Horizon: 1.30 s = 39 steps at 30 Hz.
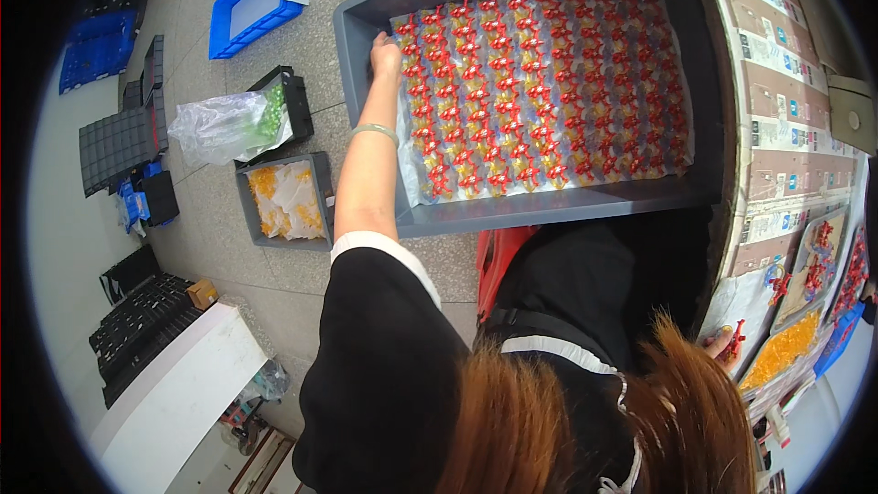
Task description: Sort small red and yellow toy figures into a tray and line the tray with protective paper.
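Note:
A large grey tray (549, 211) holds rows of small red plastic pieces with clear and yellowish parts, laid on a white liner (416, 185). My left hand (386, 57) reaches to the tray's far left corner, beside the end of the first row. Its fingers are closed and pointing down; whatever they pinch is too small to make out. Low at the right, by the table edge, my right hand (719, 344) is partly hidden behind hair. Its visible fingers close around a red plastic piece (732, 348).
The table (768, 174) at the right carries a board of red pieces (814, 261) and a tray of orange-yellow parts (783, 348). On the floor at left stand a grey bin of yellow parts (322, 192), a black crate with green parts (297, 110) and blue crates (261, 14).

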Motion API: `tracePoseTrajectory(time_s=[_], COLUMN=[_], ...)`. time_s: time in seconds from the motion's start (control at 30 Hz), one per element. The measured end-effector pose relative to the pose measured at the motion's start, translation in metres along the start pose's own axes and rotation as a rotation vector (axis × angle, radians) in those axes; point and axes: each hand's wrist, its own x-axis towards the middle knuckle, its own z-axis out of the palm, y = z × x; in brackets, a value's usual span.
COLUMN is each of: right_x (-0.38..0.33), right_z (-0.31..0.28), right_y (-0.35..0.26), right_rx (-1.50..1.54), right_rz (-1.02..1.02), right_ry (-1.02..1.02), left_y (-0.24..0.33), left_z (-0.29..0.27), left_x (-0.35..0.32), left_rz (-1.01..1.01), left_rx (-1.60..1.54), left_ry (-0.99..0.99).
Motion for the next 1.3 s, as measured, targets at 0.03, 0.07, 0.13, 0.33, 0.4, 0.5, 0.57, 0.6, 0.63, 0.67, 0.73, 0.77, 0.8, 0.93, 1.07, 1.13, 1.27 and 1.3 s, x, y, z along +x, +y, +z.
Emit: tracePoseTrajectory(time_s=[0.03, 0.07, 0.13, 0.33, 0.4, 0.5, 0.57, 0.6, 0.63, 0.67, 0.73, 0.77, 0.8, 0.93, 1.07, 1.13, 1.27, 1.3], right_x=[-0.001, -0.003, -0.001, -0.001, -0.001, -0.006, -0.001, 0.003, 0.004, 0.003, 0.005, 0.004, 0.003, 0.000, 0.017, 0.015, 0.006, 0.004], right_z=[0.000, 0.002, -0.001, -0.004, -0.005, -0.001, -0.003, -0.004, -0.002, -0.003, -0.006, -0.009, -0.007, -0.003, -0.021, -0.020, -0.017, -0.013], right_y=[-0.004, -0.009, -0.008, 0.001, 0.005, -0.007, 0.005, 0.013, 0.013, 0.009, -0.005, -0.004, -0.001, 0.000, 0.028, 0.016, 0.002, 0.007], right_rx=[0.011, -0.009, 0.037, 0.076, 0.041, -0.048, -0.020, 0.008, -0.018, -0.043, -0.078, -0.086, -0.031, -0.026, -0.059, -0.184, -0.139, -0.018], right_rz=[0.010, 0.032, -0.021, -0.043, -0.041, -0.034, -0.009, 0.020, -0.002, 0.057, 0.088, 0.084, 0.011, -0.024, 0.126, 0.139, 0.137, 0.094], right_ry=[0.003, 0.015, -0.023, -0.040, -0.037, 0.014, 0.014, 0.015, 0.049, 0.071, 0.012, 0.009, -0.004, -0.010, -0.115, -0.156, -0.141, -0.130], left_y=[-0.005, -0.010, -0.009, 0.013, 0.000, 0.008, 0.003, 0.002, 0.003, 0.005, -0.023, -0.034, -0.036, -0.090, -0.101, -0.104, -0.085, -0.089], left_z=[-0.001, -0.001, -0.002, -0.020, -0.038, -0.037, -0.045, -0.046, -0.045, -0.042, -0.054, -0.059, -0.062, -0.072, -0.068, -0.066, -0.066, -0.076], left_x=[0.002, 0.002, 0.003, -0.020, -0.014, -0.066, -0.081, -0.089, -0.095, -0.100, -0.091, -0.105, -0.121, -0.142, -0.167, -0.162, -0.171, -0.164], left_rz=[0.044, 0.042, -0.073, -0.167, -0.115, -0.253, -0.382, -0.378, -0.375, -0.333, -0.334, -0.312, -0.279, -0.147, -0.092, 0.017, 0.020, -0.014], left_rx=[0.001, -0.018, 0.033, -0.042, -0.017, 0.017, 0.053, -0.021, -0.084, -0.093, -0.083, -0.008, 0.063, 0.450, 0.612, 0.531, 0.676, 0.683], left_ry=[-0.015, 0.005, -0.043, -0.173, -0.224, -0.232, -0.218, -0.275, -0.340, -0.371, -0.334, -0.312, -0.290, -0.097, -0.084, 0.002, -0.011, -0.034])
